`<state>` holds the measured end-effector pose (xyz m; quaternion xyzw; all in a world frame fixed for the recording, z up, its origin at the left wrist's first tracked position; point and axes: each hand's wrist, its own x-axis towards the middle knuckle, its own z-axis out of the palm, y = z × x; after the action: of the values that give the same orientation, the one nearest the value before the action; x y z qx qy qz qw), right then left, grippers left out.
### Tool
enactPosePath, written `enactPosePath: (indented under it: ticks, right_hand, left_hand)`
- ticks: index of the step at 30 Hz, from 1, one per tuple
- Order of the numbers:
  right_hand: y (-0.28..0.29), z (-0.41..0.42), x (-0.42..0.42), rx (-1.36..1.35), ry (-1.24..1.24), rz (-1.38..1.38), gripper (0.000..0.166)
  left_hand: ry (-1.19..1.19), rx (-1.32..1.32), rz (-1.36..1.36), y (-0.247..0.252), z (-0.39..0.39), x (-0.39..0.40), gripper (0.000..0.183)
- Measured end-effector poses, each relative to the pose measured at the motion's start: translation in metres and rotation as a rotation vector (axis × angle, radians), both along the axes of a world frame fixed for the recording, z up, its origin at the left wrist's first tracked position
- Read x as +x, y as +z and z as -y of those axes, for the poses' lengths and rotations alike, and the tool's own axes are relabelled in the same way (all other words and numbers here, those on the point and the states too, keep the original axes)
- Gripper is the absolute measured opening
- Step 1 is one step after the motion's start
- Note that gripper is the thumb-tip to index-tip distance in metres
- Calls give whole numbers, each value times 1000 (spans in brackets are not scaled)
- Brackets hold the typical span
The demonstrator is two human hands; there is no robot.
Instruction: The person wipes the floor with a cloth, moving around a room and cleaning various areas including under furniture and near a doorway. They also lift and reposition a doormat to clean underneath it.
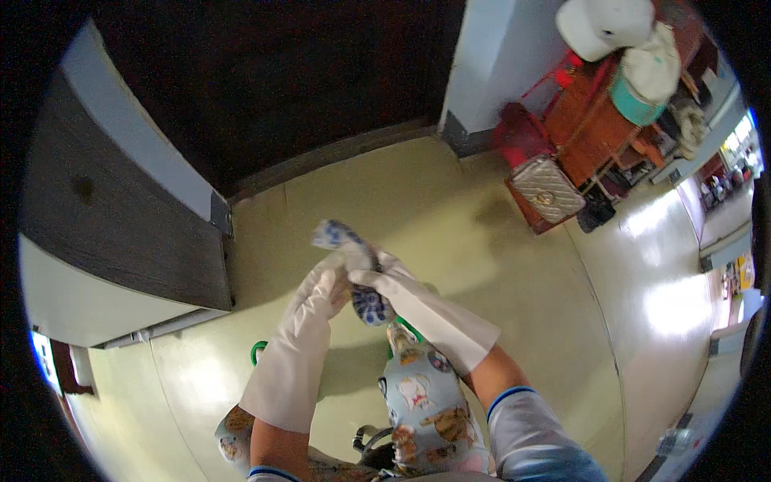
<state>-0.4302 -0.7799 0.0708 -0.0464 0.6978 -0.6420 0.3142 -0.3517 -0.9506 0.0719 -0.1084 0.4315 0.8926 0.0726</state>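
Note:
Both of my hands wear long white rubber gloves and meet in front of me, above the floor. Between them is a blue-and-white patterned item (370, 306), apparently a cloth, blurred by motion. One end (331, 234) of this item sticks out beyond my fingers, and the other hangs below them. My left hand (330, 280) grips its left side. On the other side, my right hand (380, 276) pinches it with the thumb across the top. The fingers' undersides and the item's middle are hidden by the gloves.
Pale glossy floor (482, 313) lies below. A dark-topped cabinet (132, 205) stands left, a dark doorway (313, 90) ahead. At right, a brown wooden piece of furniture (596, 129) carries caps (605, 27) and a quilted handbag (548, 188). My knee in printed trousers (427, 397) is below.

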Motion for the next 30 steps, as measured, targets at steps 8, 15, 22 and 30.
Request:
enactPosePath:
  ticks: [8, 15, 22, 30]
  right_hand:
    - [-192, -120, -43, -208, -868, 240, 12]
    - [-300, -233, -59, 505, -1062, -144, 44]
    - [-343, -207, -172, 1115, -544, -326, 64]
    - [-325, 108, -196, 860, 223, -393, 60]
  left_hand:
    - [102, 234, 132, -217, 166, 18, 20]
    - [220, 89, 40, -339, 284, 33, 25]
    - [-587, -1781, 695, -381, 262, 7, 107]
    - [-672, -1531, 537, -335, 284, -26, 108]
